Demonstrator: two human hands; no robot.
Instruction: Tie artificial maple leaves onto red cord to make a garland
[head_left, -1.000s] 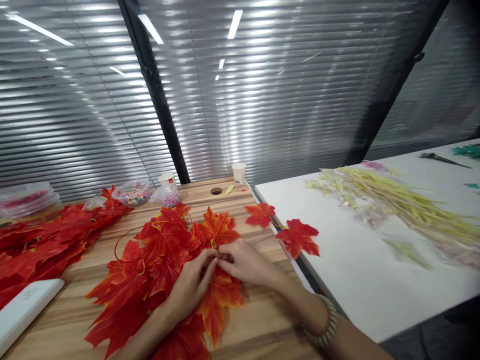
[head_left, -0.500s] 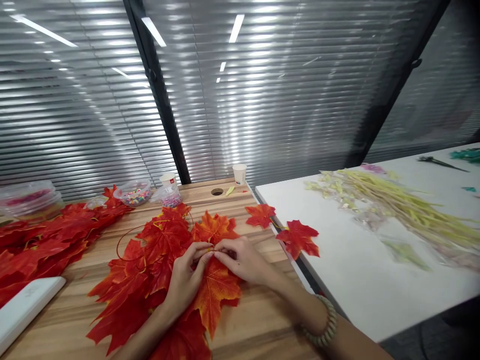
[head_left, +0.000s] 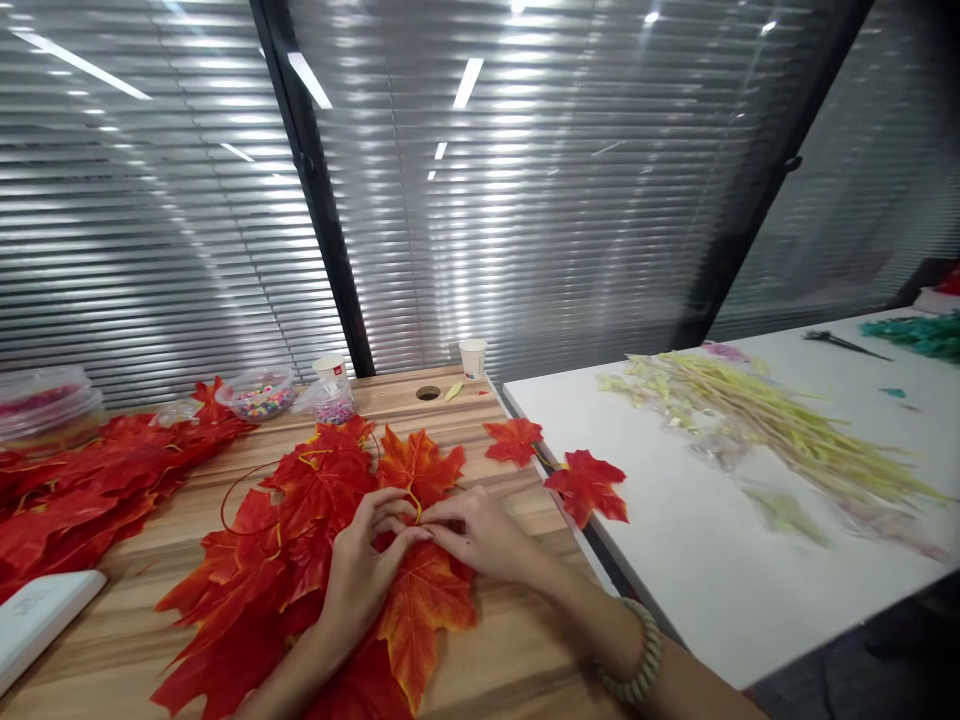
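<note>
Both my hands meet over a heap of artificial red maple leaves (head_left: 319, 490) on the wooden table. My left hand (head_left: 364, 560) is closed, thumb and fingers pinched at the yellow stem (head_left: 415, 508) of a leaf. From the other side my right hand (head_left: 484, 535) pinches at the same stem, fingertips nearly touching the left thumb. Above the fingers lies an orange-red maple leaf (head_left: 418, 465); below them another orange maple leaf (head_left: 427, 605) hangs toward me. What exactly sits between the fingertips is partly hidden. A thin red cord (head_left: 227, 505) loops out of the heap on the left.
More red leaves (head_left: 97, 490) cover the table's left, beside a white device (head_left: 49, 615). Bead containers (head_left: 262, 395) and paper cups (head_left: 473, 358) stand at the back. Two joined leaves (head_left: 589, 487) bridge the gap to a white table (head_left: 675, 560) with yellow strips (head_left: 795, 430).
The view has shifted slightly. My fingers have parted a little, and more of the yellow stem now shows looping up between them. Both hands remain over the same leaves.
</note>
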